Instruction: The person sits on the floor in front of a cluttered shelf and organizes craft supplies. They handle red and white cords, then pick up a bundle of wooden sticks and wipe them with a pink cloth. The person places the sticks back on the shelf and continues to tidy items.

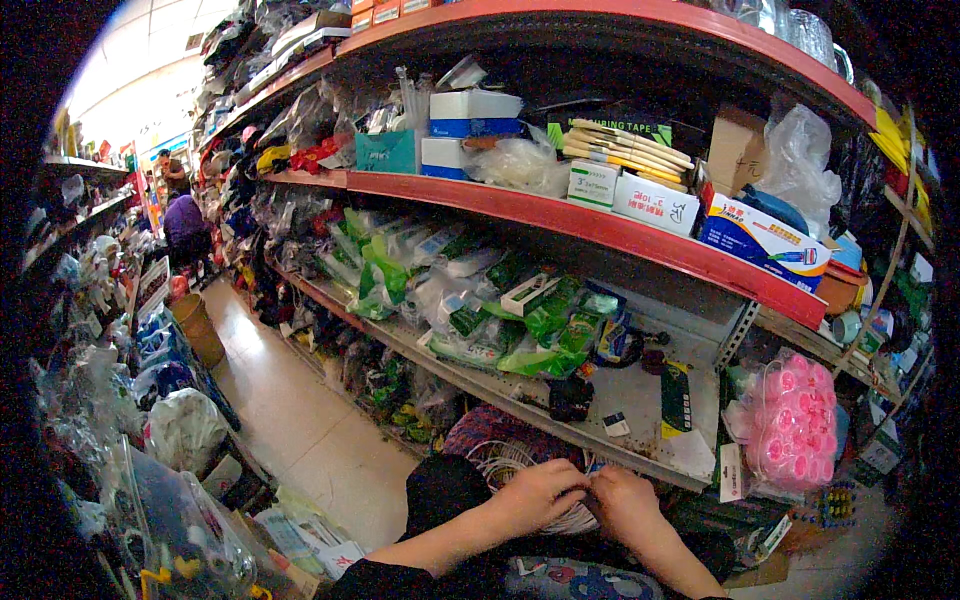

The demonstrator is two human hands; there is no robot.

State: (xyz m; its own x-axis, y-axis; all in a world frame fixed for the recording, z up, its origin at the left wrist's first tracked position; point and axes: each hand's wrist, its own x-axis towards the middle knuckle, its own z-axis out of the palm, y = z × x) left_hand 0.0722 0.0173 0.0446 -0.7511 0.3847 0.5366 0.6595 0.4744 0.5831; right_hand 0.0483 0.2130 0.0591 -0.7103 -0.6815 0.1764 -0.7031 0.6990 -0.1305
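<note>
My left hand (541,486) and my right hand (624,496) meet in front of my body, fingers curled and fingertips nearly touching. Both are on a coil of white cord (576,522), whose loops spread below and to the left of them. The fingers pinch a part of the cord between them, though the exact grip is mostly hidden by the knuckles. Behind the coil lies a bundle of dark red and purple stranded material (491,429). Patterned fabric (577,579) shows beneath my forearms.
A metal shelf (465,379) with green-and-clear plastic packages (540,322) rises just ahead. Boxes (656,201) fill the red-edged shelf above. A pink pack (799,420) hangs at right. Bagged goods (184,424) line the left of the tiled aisle (300,405). Farther off is a person in purple (184,217).
</note>
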